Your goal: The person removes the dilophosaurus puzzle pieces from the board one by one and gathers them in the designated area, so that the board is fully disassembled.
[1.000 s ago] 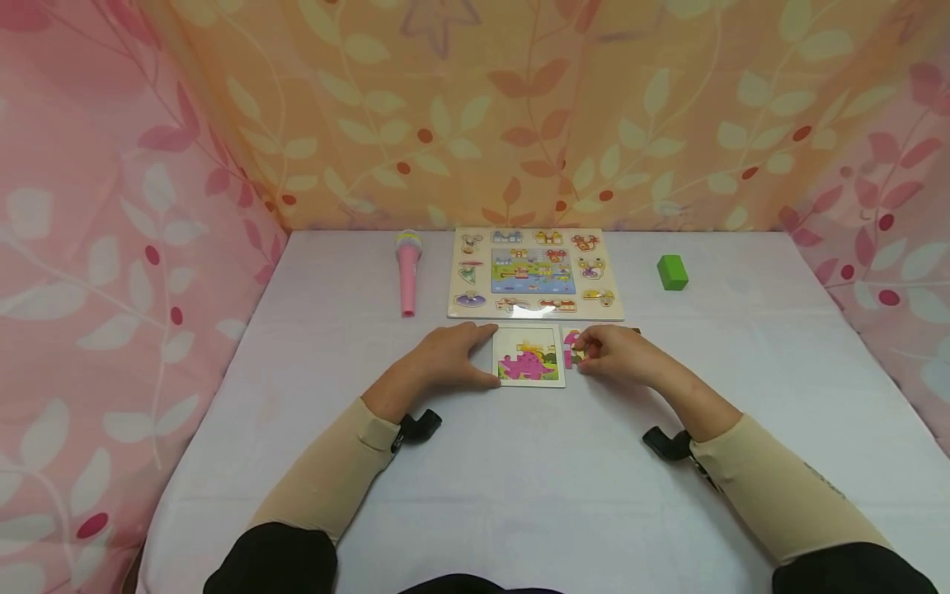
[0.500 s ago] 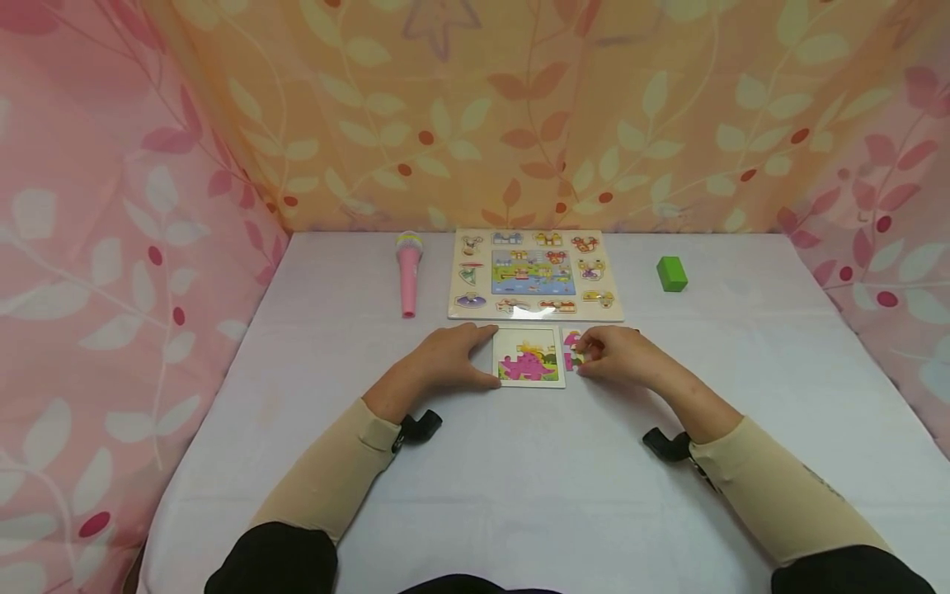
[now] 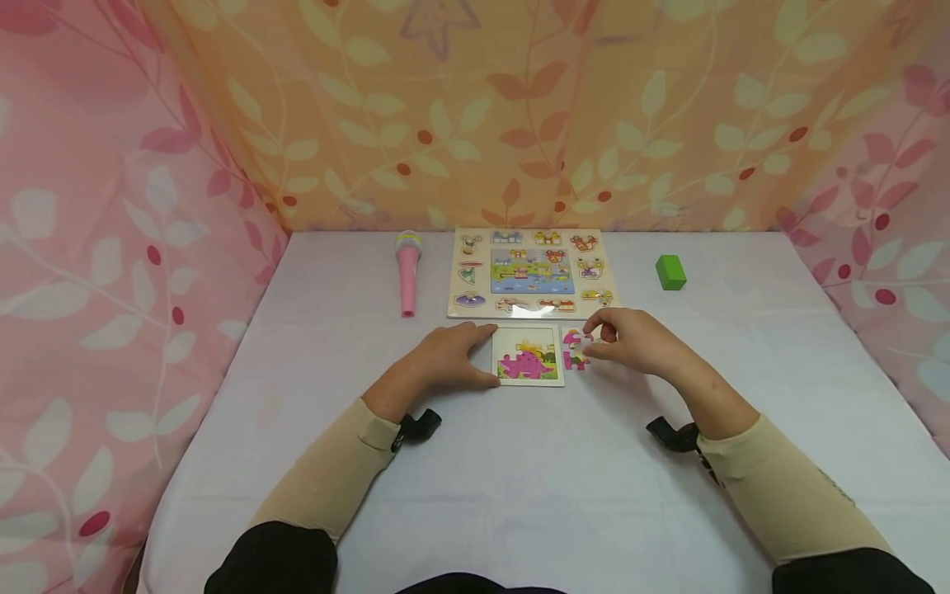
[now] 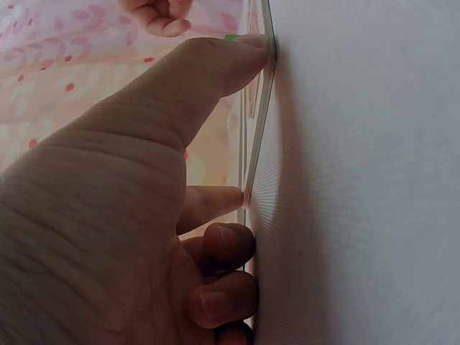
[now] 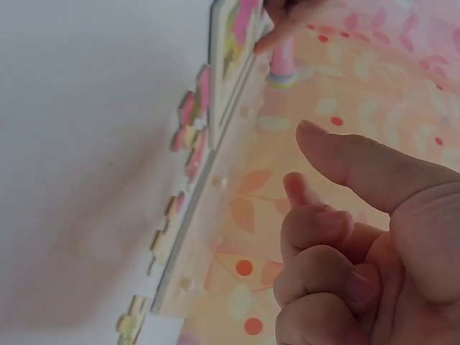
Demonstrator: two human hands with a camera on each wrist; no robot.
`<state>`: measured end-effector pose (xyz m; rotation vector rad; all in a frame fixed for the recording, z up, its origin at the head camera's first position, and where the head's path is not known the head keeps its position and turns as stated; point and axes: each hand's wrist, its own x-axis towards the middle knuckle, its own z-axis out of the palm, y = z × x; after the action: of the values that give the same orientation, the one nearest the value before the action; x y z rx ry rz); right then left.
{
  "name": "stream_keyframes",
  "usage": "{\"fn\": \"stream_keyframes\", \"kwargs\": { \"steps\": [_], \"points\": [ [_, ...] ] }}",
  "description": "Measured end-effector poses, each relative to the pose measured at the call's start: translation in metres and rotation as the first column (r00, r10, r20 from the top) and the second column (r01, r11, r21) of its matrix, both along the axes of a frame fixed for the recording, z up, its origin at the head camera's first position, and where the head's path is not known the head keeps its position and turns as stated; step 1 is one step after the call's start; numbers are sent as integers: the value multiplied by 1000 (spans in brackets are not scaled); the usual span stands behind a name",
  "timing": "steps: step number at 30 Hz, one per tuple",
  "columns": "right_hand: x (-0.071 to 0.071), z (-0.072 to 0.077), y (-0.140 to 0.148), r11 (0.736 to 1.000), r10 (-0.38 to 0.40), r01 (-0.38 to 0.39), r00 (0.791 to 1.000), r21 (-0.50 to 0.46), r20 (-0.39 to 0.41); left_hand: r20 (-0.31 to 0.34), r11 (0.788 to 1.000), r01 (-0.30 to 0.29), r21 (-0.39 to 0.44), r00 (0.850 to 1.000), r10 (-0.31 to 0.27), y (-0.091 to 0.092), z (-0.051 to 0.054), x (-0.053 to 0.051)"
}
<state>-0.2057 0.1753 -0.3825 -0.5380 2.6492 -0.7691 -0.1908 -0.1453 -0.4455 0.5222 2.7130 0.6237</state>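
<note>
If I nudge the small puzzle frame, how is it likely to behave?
The puzzle frame should probably stay stiff: its edge looks straight and board-like in the right wrist view. Lying flat and thin, it will likely slide rather than tip. The pieces in it may shift, since its upper left is bare.

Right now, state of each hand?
Left hand: open, fingers touching the left edge of the white square puzzle frame.
Right hand: open, holding nothing, near loose pink-and-green jigsaw pieces.
</note>
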Motion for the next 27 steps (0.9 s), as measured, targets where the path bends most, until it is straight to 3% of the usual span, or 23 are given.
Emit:
{"fn": "stream_keyframes", "kwargs": {
  "steps": [10, 27],
  "points": [
    [-5, 10, -10, 1000, 10, -10, 999, 5, -38, 5, 1000, -10, 4, 1000, 10, 0, -1, 0],
    [-14, 7, -50, 997, 65, -64, 998, 40, -17, 23, 1000, 3, -3, 1000, -3, -1, -1, -3]
  ]
}}
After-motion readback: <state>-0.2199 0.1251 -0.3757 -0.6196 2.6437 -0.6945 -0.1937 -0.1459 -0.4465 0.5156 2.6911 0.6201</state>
